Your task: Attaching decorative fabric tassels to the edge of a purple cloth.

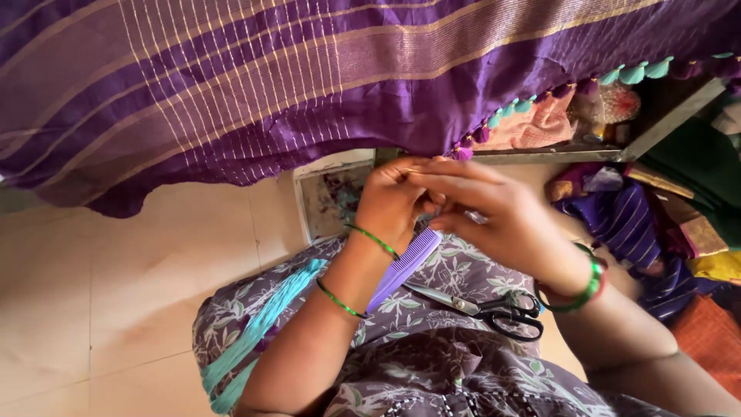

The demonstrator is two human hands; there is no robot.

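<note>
Both hands met at the centre of the frame, just under the lower edge of the purple sari (pixel 255 85) that hung across the whole top of the picture. The left hand (pixel 394 202) was closed, its fingers pinched on something small at the fabric's edge; I could not make out what, perhaps a thread. The right hand (pixel 494 216) lay over and just right of it, fingers curled in and also pinching at the same spot, touching the left. The hem itself ran from lower left to upper right, and its row of teal and purple tassels (pixel 556 93) climbed away toward the upper right, so the finished edge lay to the right of the grip and the right hand was the nearer one to it.

In the lap below, a purple comb (pixel 405 266) lay slantwise beside the left wrist, and black-handled scissors (pixel 482 307) lay just right of it, blades pointing left. A hank of teal thread (pixel 266 324) trailed down at lower left. Folded cloths (pixel 648 224) were heaped at the right.
</note>
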